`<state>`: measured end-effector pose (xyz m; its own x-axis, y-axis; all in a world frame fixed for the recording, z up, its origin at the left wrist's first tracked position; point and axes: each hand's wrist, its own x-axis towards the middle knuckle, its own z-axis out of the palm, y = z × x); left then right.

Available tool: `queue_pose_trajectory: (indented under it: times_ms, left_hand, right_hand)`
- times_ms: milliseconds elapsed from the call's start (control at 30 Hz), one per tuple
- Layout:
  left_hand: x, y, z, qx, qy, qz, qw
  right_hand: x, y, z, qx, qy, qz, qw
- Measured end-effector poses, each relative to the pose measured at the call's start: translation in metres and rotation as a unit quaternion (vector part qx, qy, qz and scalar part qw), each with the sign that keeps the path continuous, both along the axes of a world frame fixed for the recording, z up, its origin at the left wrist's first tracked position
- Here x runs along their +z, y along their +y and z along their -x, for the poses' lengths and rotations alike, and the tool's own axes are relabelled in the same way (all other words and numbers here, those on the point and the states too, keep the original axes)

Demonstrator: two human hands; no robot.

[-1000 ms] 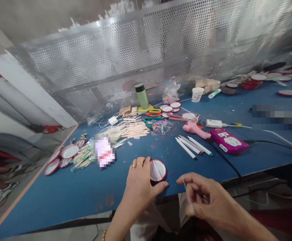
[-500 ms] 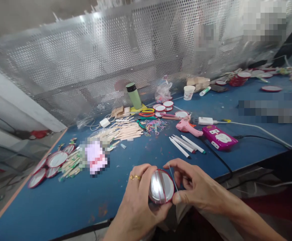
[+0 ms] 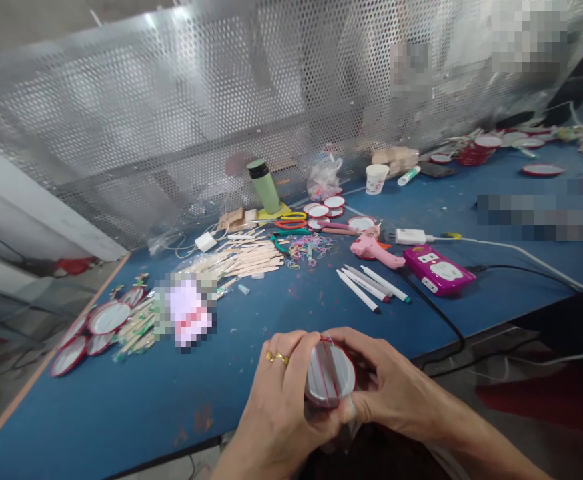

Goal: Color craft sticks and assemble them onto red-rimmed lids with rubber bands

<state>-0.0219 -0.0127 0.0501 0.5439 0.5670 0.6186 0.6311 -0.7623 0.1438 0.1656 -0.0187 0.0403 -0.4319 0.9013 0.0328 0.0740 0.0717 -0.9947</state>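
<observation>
Low at the front edge of the table, a round red-rimmed disc (image 3: 332, 375) with a shiny pale face is held between my hands. Two red lines run across its face from top to bottom. My left hand (image 3: 284, 393), wearing a gold ring, wraps its fingers and thumb around the left side. At the right side, my right hand (image 3: 389, 383) is closed with index finger at the top edge and thumb at the lower edge. A pale thin strand shows faintly near the top rim; the right fingertips hide most of it.
Beyond my hands lie several markers (image 3: 371, 288), a pink glue gun (image 3: 374, 248), a purple power strip (image 3: 436, 271) and colourful elastic bands (image 3: 314, 247). Wooden sticks (image 3: 256, 258), a green bottle (image 3: 265, 190) and a paper cup (image 3: 376, 179) sit farther back. More red-rimmed discs (image 3: 110, 317) lie left.
My right hand has moved in from beside the disc, where it stretched a thin strand, and its fingers now close on the rim. The disc has shifted slightly right and turned.
</observation>
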Motion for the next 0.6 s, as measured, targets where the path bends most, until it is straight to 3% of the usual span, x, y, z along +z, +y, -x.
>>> queue_pose_trajectory:
  times_ms: [600]
  left_hand:
    - [0.0024, -0.0009, 0.0022, -0.004, 0.013, -0.003, 1.0]
  right_hand:
    - [-0.0022, -0.0038, 0.0032, -0.02, -0.016, -0.013, 1.0]
